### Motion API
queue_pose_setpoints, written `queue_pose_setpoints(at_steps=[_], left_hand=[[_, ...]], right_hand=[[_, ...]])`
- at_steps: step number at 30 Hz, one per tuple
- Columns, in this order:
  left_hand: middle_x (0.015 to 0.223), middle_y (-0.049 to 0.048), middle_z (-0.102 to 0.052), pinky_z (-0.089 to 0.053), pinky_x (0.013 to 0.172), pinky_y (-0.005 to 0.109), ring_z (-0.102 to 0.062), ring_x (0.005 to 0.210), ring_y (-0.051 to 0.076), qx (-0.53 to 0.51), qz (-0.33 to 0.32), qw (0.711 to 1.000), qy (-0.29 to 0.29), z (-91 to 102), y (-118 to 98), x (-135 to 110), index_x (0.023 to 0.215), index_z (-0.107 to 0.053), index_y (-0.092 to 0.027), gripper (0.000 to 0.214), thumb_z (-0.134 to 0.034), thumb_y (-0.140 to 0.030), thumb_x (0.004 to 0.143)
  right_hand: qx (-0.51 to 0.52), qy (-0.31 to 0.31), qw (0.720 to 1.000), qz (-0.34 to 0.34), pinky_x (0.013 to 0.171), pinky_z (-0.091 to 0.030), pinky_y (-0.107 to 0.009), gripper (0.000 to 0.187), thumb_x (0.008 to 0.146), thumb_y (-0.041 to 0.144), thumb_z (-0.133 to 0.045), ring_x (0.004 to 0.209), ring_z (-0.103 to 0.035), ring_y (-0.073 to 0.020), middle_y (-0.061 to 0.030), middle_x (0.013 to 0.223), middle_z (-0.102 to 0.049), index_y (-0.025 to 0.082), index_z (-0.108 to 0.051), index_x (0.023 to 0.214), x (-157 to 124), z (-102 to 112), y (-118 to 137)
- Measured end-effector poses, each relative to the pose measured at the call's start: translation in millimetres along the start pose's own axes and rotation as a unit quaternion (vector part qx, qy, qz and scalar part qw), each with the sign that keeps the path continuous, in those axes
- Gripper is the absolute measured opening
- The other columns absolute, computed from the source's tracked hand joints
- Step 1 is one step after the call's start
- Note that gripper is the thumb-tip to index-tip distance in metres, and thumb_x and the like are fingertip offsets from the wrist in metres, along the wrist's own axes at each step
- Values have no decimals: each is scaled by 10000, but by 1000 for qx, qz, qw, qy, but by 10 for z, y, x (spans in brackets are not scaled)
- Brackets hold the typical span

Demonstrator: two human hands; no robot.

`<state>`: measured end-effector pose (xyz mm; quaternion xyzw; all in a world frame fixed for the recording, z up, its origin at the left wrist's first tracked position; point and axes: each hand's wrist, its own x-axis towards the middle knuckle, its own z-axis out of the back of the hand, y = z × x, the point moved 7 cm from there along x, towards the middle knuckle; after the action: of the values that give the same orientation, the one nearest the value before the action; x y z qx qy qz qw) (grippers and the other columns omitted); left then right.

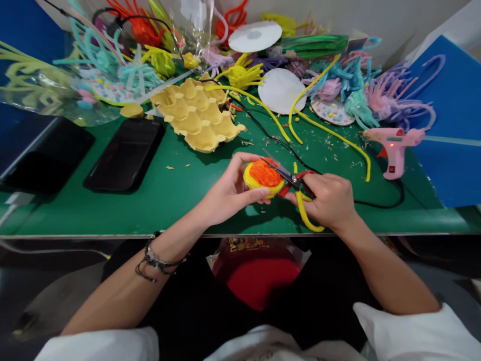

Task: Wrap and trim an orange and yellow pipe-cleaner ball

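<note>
Green tabletop [180,190], curled hands [235,193] [332,198]: left around orange disc [263,173], right around scissors [295,181].

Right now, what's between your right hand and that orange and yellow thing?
In the head view, scissors lie between: the right hand grips them, blades toward the orange and yellow piece. A yellow strip curls alongside.

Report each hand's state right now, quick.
Left hand: closed, holding the orange-and-yellow pipe-cleaner piece.
Right hand: closed, holding the scissors by their handles.
</note>
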<state>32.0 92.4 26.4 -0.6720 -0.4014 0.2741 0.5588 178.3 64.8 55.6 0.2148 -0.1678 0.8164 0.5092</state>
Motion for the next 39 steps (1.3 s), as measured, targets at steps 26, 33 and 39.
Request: queue_pose_setpoints(at_steps=[26, 33, 39], left_hand=[[1109, 18, -554, -527, 757, 172, -602, 914, 97, 36, -72, 997, -3, 17, -67, -11, 1090, -440, -221, 445, -695, -134, 737], [1135, 37, -583, -532, 801, 228, -612, 993, 148, 36, -63, 997, 4, -4, -73, -5, 1092, -425, -227, 442, -696, -188, 745], [1031, -15, -564, -532, 768, 214, -612, 850, 94, 24, -62, 998, -19, 31, -64, 0, 1077, -436, -236, 461, -711, -153, 717]], right_hand=[[14, 6, 1000, -3, 557, -282, -265, 585, 822, 689, -356, 514, -481, -139, -20, 551, -573, 166, -589, 699, 12, 53, 3], [2, -27, 1000, 9, 524, -253, -255, 572, 846, 657, -369, 463, -414, -121, -2, 464, -495, 172, -580, 627, -11, 94, 14], [25, -42, 999, 17, 504, -257, -243, 523, 859, 600, -429, 433, -396, -108, 13, 441, -481, 177, -565, 581, -23, 98, 11]])
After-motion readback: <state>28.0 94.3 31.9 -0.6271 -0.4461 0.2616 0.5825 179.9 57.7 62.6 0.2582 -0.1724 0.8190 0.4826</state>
